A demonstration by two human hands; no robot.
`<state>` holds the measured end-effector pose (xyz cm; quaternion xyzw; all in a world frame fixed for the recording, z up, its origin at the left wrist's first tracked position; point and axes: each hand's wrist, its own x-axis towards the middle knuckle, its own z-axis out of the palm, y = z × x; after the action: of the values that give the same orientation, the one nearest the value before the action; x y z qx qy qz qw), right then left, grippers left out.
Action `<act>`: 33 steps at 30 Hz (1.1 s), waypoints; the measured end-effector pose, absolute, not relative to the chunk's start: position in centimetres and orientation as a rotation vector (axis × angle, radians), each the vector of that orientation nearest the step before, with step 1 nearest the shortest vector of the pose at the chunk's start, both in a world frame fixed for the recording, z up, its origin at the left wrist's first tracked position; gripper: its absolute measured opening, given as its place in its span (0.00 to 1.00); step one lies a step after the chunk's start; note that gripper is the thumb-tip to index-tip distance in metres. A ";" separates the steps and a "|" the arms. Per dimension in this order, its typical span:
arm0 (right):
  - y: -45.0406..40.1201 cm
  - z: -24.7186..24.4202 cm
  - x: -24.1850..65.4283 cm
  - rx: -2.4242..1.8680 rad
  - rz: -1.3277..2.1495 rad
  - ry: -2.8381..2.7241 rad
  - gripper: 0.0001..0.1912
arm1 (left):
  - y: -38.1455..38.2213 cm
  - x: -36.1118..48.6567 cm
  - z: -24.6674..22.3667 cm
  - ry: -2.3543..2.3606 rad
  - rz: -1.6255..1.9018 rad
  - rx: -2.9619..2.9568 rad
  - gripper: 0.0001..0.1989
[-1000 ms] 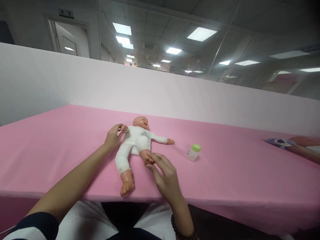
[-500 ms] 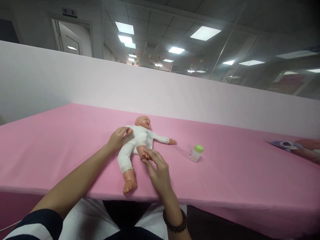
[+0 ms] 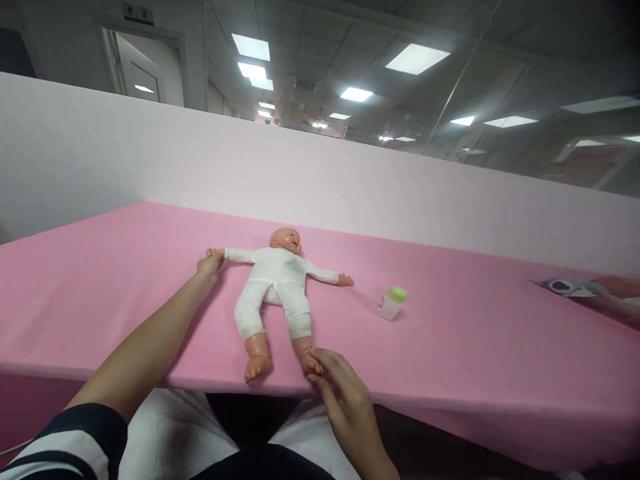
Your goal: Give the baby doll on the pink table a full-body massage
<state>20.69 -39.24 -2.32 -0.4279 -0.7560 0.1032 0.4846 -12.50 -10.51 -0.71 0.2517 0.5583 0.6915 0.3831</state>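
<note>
A baby doll [image 3: 280, 267] in a white cloth suit lies on its back on the pink-covered table [image 3: 165, 300], its head away from me and its limbs spread. My left hand [image 3: 210, 265] is closed around the doll's hand at the end of its outstretched arm on the left. Between thumb and fingers, my right hand [image 3: 343, 393] pinches the doll's foot on the right, close to the table's front edge. The doll's other foot and other arm rest free on the cloth.
A small bottle [image 3: 393, 303] with a green cap stands tilted-looking to the right of the doll. At the far right lies a flat, colourful printed item [image 3: 575, 290]. A white partition [image 3: 320, 177] topped with glass runs along the back.
My left hand has drawn the doll's arm outward to the left, from the chest to straight. My right hand has pulled the bent leg down towards me, so it now lies extended.
</note>
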 end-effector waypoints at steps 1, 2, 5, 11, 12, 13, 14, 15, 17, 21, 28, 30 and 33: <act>-39.2 -2.9 20.7 -1.046 0.255 -1.842 0.19 | -10.5 -12.5 -0.8 1.415 1.757 0.627 0.06; -39.2 -3.3 20.7 -1.050 0.256 -1.842 0.19 | -10.5 -12.5 -0.8 1.411 1.756 0.623 0.06; -39.0 -3.7 20.7 -1.034 0.229 -1.825 0.20 | -11.1 -11.9 -0.5 1.430 1.787 0.638 0.06; -36.9 -0.6 19.7 -0.937 0.104 -1.801 0.23 | -13.5 -8.9 1.0 1.411 2.045 1.180 0.16; -36.3 0.2 19.3 -0.930 0.108 -1.805 0.22 | -14.1 -8.3 1.2 1.371 2.060 1.319 0.16; -35.6 1.1 18.9 -0.926 0.127 -1.819 0.21 | -14.6 -7.7 1.4 1.321 2.057 1.440 0.15; -34.8 1.9 18.5 -0.927 0.163 -1.842 0.21 | -15.1 -7.2 1.5 1.274 2.039 1.557 0.15; -34.1 2.6 18.0 -0.928 0.202 -1.865 0.20 | -15.5 -6.8 1.5 1.237 2.004 1.682 0.14; -32.6 3.7 17.1 -0.938 0.256 -1.885 0.19 | -16.1 -6.1 1.4 1.208 1.901 1.944 0.14; -30.4 4.5 15.4 -0.966 0.279 -1.870 0.17 | -16.6 -5.8 1.1 1.221 1.715 2.297 0.13; -30.1 3.4 15.3 -0.928 0.298 -1.798 0.16 | -16.1 -6.6 1.3 1.196 1.735 2.266 0.13; -31.0 3.1 16.1 -0.927 0.323 -1.777 0.15 | -15.6 -7.1 1.5 1.214 1.844 2.054 0.13; -33.2 2.9 17.6 -0.952 0.353 -1.789 0.14 | -14.2 -8.3 1.6 1.320 1.992 1.586 0.16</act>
<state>17.60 -33.17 2.89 -0.3963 -0.7449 0.1472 0.5161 -8.28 -14.24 1.55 0.5479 0.4561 0.6879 0.1363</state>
